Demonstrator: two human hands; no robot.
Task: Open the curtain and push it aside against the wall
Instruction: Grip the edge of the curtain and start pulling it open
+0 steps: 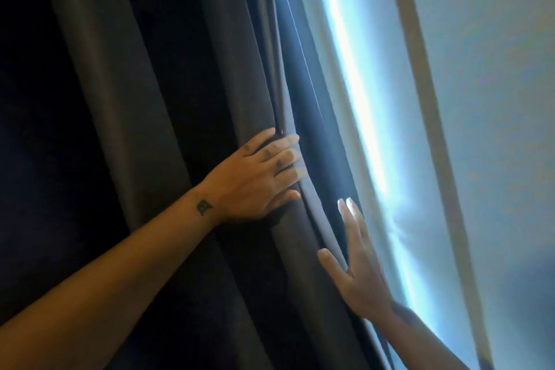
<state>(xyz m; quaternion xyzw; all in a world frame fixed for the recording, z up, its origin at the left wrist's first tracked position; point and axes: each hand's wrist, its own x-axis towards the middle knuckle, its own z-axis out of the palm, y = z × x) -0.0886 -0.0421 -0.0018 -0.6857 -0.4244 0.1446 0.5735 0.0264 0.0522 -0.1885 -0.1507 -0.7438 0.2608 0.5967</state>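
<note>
A dark grey curtain (pixel 135 99) hangs in heavy folds over the left half of the view. Its leading edge, with a paler lining, runs down the middle. My left hand (pixel 255 180) grips that edge at mid height, with the fingers wrapped over the bunched fold and the thumb underneath. My right hand (pixel 360 273) is lower and to the right. It is flat with the fingers spread, and the fingertips rest against the lining side of the same edge.
A bright strip of daylight (pixel 354 93) shows just right of the curtain edge. Beyond it is a pale wall (pixel 495 99) crossed by a beige vertical trim (pixel 420 69). The far left is in deep shadow.
</note>
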